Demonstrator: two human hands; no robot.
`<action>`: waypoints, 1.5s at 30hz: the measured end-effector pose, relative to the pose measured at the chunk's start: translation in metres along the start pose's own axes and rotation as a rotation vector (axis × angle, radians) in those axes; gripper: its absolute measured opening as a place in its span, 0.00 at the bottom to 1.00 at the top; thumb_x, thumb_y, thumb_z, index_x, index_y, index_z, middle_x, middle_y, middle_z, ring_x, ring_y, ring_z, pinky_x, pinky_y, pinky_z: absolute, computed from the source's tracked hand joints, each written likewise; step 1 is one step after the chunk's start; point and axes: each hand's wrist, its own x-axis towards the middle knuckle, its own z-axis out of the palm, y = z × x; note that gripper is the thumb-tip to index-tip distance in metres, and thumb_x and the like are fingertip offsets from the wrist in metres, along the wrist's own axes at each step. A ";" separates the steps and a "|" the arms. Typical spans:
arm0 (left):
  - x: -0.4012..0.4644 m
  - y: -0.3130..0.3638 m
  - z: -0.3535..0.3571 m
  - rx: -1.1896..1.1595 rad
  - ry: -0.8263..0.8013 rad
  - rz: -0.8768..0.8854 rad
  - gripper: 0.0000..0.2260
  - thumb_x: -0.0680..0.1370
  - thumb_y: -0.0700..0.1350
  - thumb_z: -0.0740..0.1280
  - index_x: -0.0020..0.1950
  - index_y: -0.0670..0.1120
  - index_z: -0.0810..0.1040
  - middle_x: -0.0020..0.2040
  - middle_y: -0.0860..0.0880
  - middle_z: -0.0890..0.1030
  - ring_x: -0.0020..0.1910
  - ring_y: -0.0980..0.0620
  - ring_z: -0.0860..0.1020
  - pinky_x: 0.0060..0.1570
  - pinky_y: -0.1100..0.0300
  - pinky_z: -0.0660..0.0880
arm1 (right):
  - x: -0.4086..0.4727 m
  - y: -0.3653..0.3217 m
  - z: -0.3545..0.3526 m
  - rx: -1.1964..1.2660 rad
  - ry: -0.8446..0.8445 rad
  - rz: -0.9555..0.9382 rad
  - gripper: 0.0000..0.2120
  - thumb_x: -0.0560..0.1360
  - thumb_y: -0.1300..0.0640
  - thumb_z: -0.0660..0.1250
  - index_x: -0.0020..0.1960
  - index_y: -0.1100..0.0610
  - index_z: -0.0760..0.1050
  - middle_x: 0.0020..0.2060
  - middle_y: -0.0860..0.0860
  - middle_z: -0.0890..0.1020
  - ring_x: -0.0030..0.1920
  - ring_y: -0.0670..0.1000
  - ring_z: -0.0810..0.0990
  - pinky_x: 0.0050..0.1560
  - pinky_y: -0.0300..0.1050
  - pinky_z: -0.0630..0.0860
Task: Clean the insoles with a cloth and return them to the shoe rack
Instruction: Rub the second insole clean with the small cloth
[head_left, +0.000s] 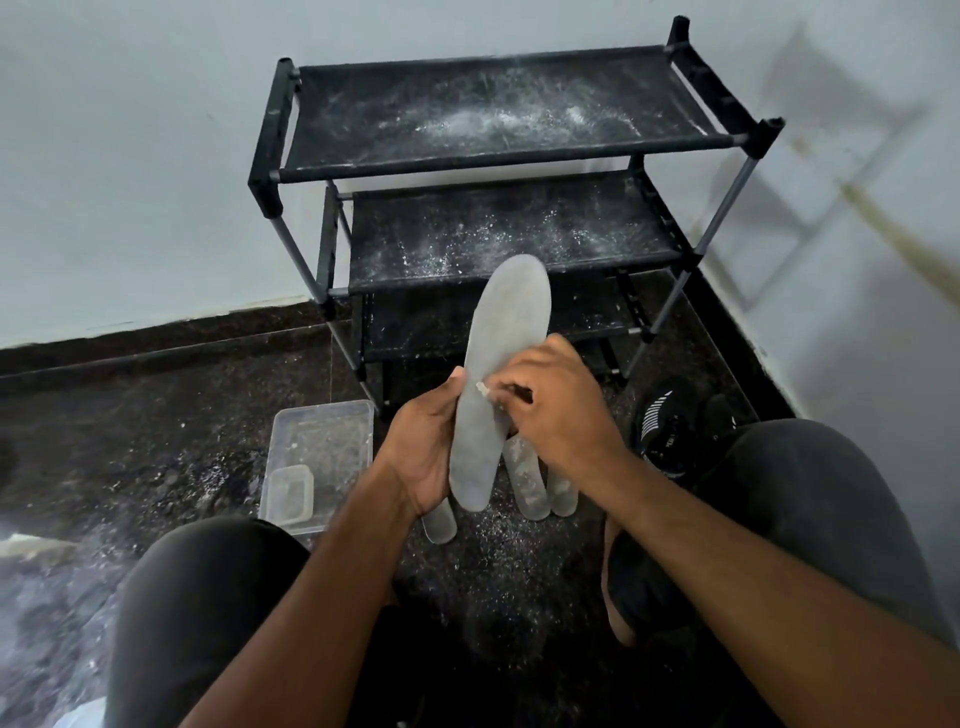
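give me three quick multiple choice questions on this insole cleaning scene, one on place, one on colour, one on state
1. Where is the clear plastic tub?
A. on the floor, left of the rack
B. on the top shelf
C. on a knee

2. What colour is the fabric shoe rack?
A. white
B. black
C. red

3. How is the long grey insole held?
A. lying on a shelf
B. inside a shoe
C. gripped by the left hand, right hand on its face

Answers: 1 A, it sits on the dark floor; 2 B, black shelves dusted white; 3 C, both hands touch it.
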 end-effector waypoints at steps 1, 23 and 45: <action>0.000 0.000 0.000 0.001 -0.009 -0.005 0.23 0.87 0.51 0.56 0.74 0.35 0.72 0.58 0.39 0.83 0.53 0.46 0.84 0.55 0.52 0.82 | 0.000 -0.001 0.000 -0.015 0.017 0.003 0.06 0.75 0.52 0.71 0.47 0.54 0.84 0.41 0.45 0.82 0.48 0.44 0.69 0.50 0.40 0.69; 0.002 -0.003 0.004 0.078 0.039 0.010 0.19 0.86 0.48 0.56 0.55 0.37 0.84 0.43 0.42 0.85 0.41 0.49 0.85 0.42 0.57 0.83 | -0.006 -0.013 0.011 0.012 -0.129 -0.225 0.05 0.74 0.62 0.69 0.45 0.55 0.84 0.41 0.44 0.81 0.44 0.48 0.68 0.44 0.48 0.70; 0.001 -0.004 0.002 0.177 0.149 -0.010 0.20 0.84 0.52 0.63 0.67 0.38 0.80 0.53 0.41 0.84 0.47 0.46 0.84 0.48 0.54 0.82 | 0.000 0.001 -0.001 -0.058 0.056 -0.035 0.06 0.75 0.55 0.71 0.48 0.55 0.84 0.41 0.48 0.81 0.47 0.48 0.71 0.49 0.46 0.73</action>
